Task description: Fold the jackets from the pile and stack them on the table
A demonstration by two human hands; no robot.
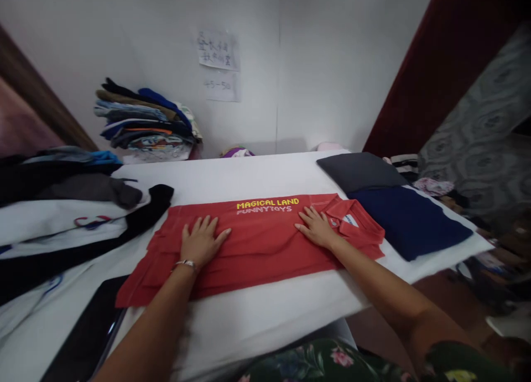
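A red polo shirt [249, 244] lies partly folded across the white-covered table, its collar toward the right and its hem toward the left. Yellow and pale letters run along its far edge. My left hand [201, 241] rests flat on the shirt's left part, fingers spread, with a bracelet at the wrist. Near the collar, my right hand [316, 227] presses flat on the cloth with its fingers apart. Neither hand grips anything.
Folded dark grey [365, 169] and navy garments [409, 219] lie at the right. Loose clothes [83, 191] are heaped at the left, beside a black flat object [89, 326]. A stack of folded clothes [145, 116] stands at the back left, near papers [219, 50] on the wall.
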